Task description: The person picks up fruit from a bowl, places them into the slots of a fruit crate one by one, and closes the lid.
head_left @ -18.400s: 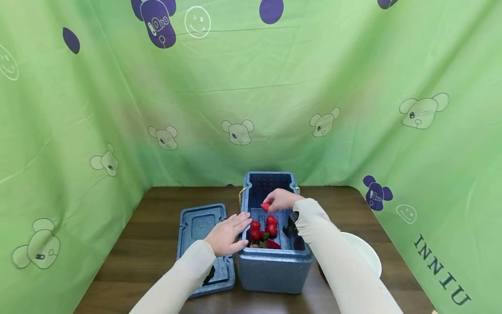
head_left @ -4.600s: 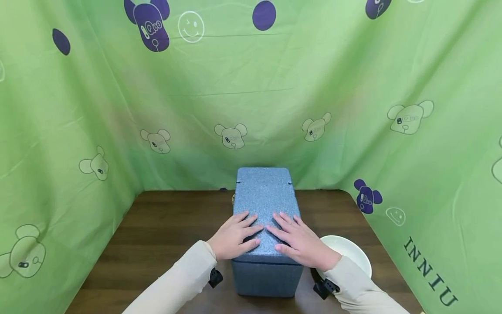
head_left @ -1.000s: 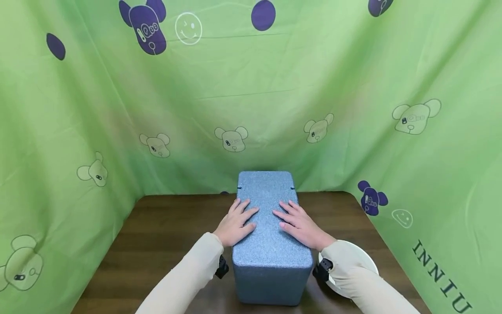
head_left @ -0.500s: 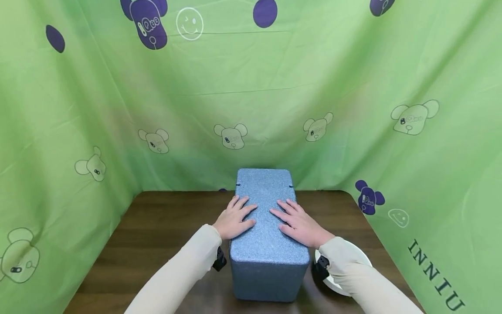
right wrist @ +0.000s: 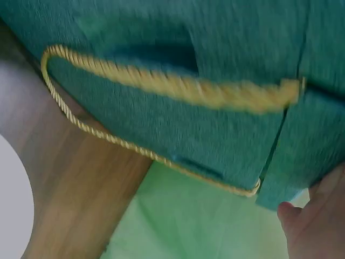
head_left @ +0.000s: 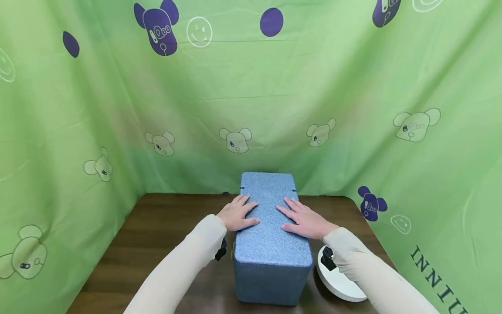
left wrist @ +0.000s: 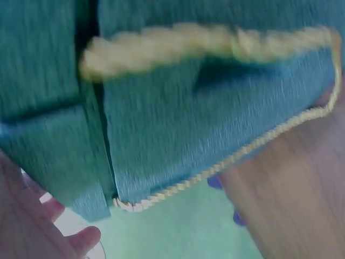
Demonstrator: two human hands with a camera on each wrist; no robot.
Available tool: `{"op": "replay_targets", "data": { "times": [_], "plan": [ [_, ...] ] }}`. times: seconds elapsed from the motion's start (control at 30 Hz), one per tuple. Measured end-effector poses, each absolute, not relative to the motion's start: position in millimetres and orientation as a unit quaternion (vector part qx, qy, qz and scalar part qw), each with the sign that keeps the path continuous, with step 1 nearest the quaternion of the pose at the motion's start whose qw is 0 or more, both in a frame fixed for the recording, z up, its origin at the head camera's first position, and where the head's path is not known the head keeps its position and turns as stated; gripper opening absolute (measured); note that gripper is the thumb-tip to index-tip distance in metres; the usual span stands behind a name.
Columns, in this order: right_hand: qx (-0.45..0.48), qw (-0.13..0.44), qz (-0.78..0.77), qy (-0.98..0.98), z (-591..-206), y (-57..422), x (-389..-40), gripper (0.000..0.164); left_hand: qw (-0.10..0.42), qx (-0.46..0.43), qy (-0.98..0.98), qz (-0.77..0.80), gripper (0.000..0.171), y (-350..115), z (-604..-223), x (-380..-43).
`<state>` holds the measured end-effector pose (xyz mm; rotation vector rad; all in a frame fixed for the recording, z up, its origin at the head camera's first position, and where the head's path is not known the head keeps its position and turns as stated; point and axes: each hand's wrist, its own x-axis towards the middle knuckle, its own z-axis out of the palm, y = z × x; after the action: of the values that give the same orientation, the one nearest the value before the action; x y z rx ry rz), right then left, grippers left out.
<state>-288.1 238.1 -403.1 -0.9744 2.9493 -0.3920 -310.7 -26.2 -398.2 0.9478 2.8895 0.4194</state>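
Note:
A blue-grey speckled foam cooler box (head_left: 270, 283) stands on the table with its lid (head_left: 270, 244) on top, so its inside is hidden. My left hand (head_left: 237, 216) rests on the lid's left side, fingers spread. Across from it, my right hand (head_left: 306, 220) lies on the lid's right side with its fingers spread too. Both wrist views show the box's side walls, each with a yellow twisted rope: the left rope (left wrist: 226, 162) and the right rope (right wrist: 129, 145). A thin seam runs between lid and box there.
A round white plate (head_left: 341, 285) sits right of the box, partly under my right forearm. The dark wooden table (head_left: 164, 244) carries everything. A green printed curtain (head_left: 274, 87) encloses the back and both sides.
Earlier the box was uncovered, strawberries inside, one in my right hand, its lid on the table at left. The lid now covers it. Lately both hands have slid slightly farther back along the lid.

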Motion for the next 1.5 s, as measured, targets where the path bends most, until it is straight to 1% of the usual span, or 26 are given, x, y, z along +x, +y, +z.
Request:
{"op": "replay_targets", "data": {
  "times": [0.23, 0.43, 0.7, 0.93, 1.07, 1.3, 1.5],
  "plan": [
    [-0.302, -0.019, -0.087, 0.949, -404.2, 238.3, -300.7, 0.063, 0.036, 0.305, 0.945, 0.114, 0.064, -29.2, -397.5, -319.1],
    [-0.289, -0.027, -0.087, 0.953, -406.6, 236.2, -303.4, 0.059, 0.05, 0.297, 0.945, 0.129, 0.074, -28.1, -398.4, -326.7],
    [-0.286, -0.041, -0.109, 0.951, -405.5, 231.8, -310.5, 0.06, 0.063, 0.282, 0.95, 0.121, 0.089, -27.8, -394.9, -329.9],
    [-0.289, -0.036, -0.128, 0.948, -407.9, 232.7, -319.2, 0.06, 0.058, 0.279, 0.949, 0.132, 0.088, -27.4, -396.0, -328.2],
    [-0.289, -0.033, -0.134, 0.947, -409.4, 233.0, -317.7, 0.06, 0.055, 0.277, 0.948, 0.145, 0.088, -26.9, -399.3, -326.6],
    [-0.268, -0.035, -0.18, 0.946, -412.7, 231.7, -319.4, 0.059, 0.045, 0.274, 0.951, 0.135, 0.089, -27.8, -398.4, -327.6],
    [-0.242, -0.006, -0.203, 0.949, -409.6, 227.9, -325.5, 0.062, 0.05, 0.266, 0.954, 0.128, 0.091, -29.1, -399.1, -331.6]
  ]
}}
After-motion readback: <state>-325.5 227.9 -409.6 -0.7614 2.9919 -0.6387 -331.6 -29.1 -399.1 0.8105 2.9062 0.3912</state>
